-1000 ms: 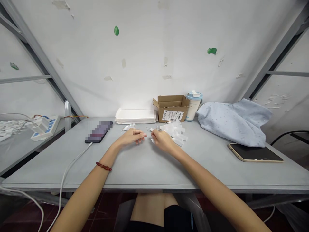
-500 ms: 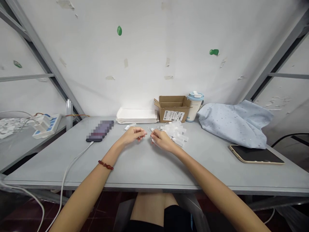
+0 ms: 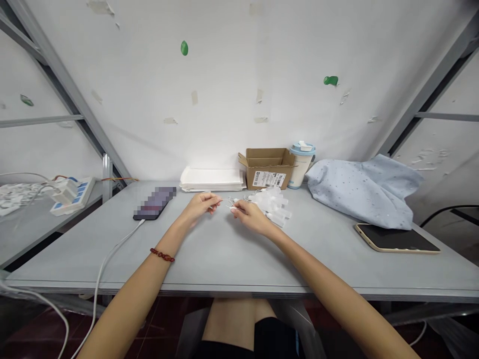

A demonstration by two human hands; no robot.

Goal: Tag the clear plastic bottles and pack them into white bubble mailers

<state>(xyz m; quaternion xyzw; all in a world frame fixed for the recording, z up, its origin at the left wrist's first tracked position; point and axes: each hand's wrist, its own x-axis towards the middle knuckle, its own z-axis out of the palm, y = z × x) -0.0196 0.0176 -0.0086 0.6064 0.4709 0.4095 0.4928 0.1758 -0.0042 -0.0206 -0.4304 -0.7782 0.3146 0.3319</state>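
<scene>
Over the middle of the table, my left hand (image 3: 202,207) has thumb and finger pinched together; anything between them is too small to make out. Close by on its right, my right hand (image 3: 251,216) is closed on a small white piece with a thin wire end (image 3: 229,205), which points toward my left fingertips. Beside and behind my right hand lies a pile of translucent white plastic tubes (image 3: 275,202), several with thin wire loops. My right fingers partly hide the piece they hold.
Behind my hands stand a stack of white paper (image 3: 213,180), an open cardboard box (image 3: 270,170) and a lidded cup (image 3: 301,167). A blue cloth (image 3: 362,189) and a phone (image 3: 396,239) lie at right. A cabled phone (image 3: 155,203) lies at left.
My left hand has shifted slightly left, away from my right hand. The thin wire end now shows between them. The small clear item behind my left hand is now mostly hidden.
</scene>
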